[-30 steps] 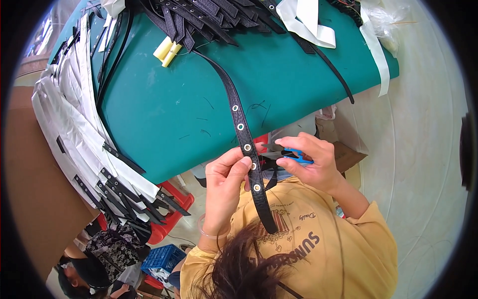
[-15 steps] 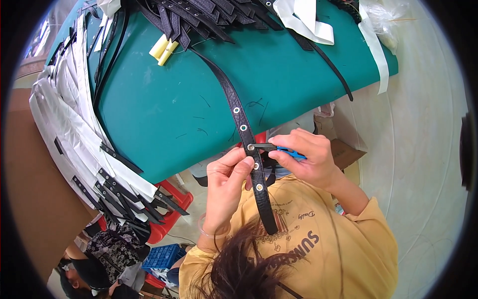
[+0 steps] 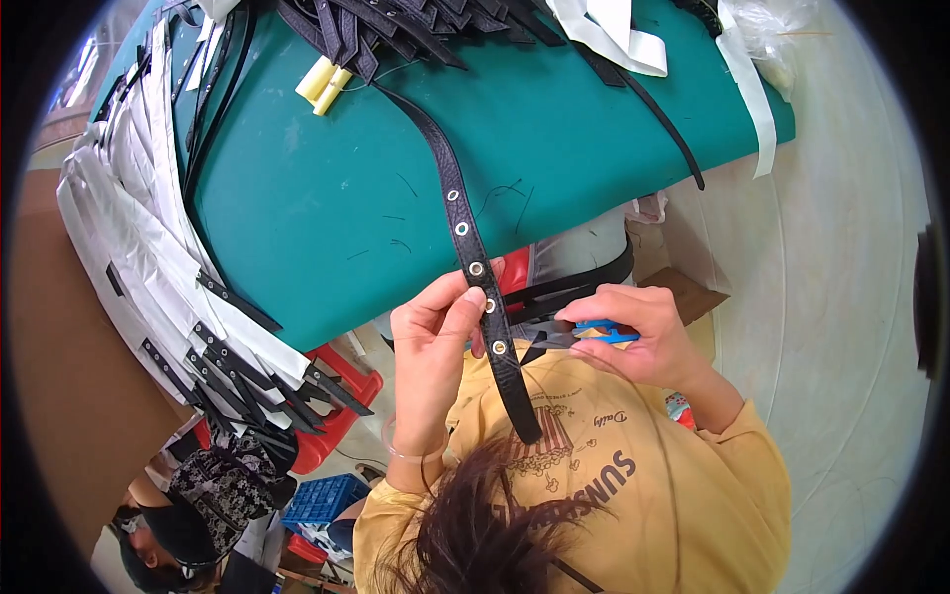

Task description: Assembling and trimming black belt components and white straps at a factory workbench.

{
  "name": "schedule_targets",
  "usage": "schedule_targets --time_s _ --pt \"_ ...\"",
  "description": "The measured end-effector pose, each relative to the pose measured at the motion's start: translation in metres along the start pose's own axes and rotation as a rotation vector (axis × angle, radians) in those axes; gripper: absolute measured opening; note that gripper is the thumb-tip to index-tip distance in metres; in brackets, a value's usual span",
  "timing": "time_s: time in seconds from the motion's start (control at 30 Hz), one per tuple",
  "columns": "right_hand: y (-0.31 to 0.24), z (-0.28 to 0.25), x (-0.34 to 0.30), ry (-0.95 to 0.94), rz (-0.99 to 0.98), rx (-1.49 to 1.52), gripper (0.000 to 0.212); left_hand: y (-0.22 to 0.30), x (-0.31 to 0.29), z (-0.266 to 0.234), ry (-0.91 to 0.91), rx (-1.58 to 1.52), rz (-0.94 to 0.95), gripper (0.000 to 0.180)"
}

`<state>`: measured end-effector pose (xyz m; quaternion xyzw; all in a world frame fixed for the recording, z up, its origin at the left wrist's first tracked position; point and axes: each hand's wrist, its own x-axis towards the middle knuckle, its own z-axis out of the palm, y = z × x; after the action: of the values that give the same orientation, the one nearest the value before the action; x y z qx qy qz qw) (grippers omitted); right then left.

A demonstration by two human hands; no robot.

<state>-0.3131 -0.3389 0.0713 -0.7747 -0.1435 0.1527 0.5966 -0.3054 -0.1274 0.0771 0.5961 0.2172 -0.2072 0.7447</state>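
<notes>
A black leather belt strap [image 3: 507, 381] with a row of silver eyelets runs from the green table down over its near edge, its rounded end hanging before my yellow shirt. My left hand [image 3: 430, 332] pinches it between thumb and fingers, beside the lower eyelets. Just right of the strap, my right hand [image 3: 648, 337] is closed around blue-handled thread snips [image 3: 586, 331]. Their dark blades point left toward the strap, spread a little and apart from it. Fine loose threads hang near the strap's lower part.
Short cut threads lie on the green table [image 3: 287, 208]. More black straps [image 3: 391, 25] are heaped at its far side, near yellow tubes [image 3: 322, 84]. White-wrapped straps [image 3: 148, 238] drape over the left edge. Below stand a red stool [image 3: 346, 416] and a blue crate [image 3: 322, 503]; another person is lower left.
The snips have moved away from an eyelet, down and right, and their blades have spread. My left hand and the strap have shifted slightly left, with the strap's eyelets a bit higher.
</notes>
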Motion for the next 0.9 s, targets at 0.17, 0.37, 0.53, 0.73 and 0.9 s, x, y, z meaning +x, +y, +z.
schedule_targets --time_s 0.17,0.37,0.53,0.73,0.9 --pt "-0.001 0.006 0.008 0.003 -0.007 0.013 0.027 -0.003 0.001 0.001 -0.043 -0.048 -0.049 0.020" --pt "0.001 0.008 0.008 -0.014 -0.067 0.012 0.027 -0.001 0.002 0.003 -0.027 -0.011 -0.077 0.020" --pt "0.000 0.006 0.009 -0.062 -0.119 -0.054 0.028 -0.005 0.005 -0.003 -0.107 -0.136 -0.126 0.020" --pt "0.000 0.004 0.007 0.017 -0.060 -0.006 0.027 -0.010 0.005 0.001 -0.115 -0.239 -0.156 0.023" --pt "0.004 0.004 0.007 -0.001 0.045 0.009 0.025 -0.005 0.002 0.001 -0.076 -0.019 -0.046 0.025"
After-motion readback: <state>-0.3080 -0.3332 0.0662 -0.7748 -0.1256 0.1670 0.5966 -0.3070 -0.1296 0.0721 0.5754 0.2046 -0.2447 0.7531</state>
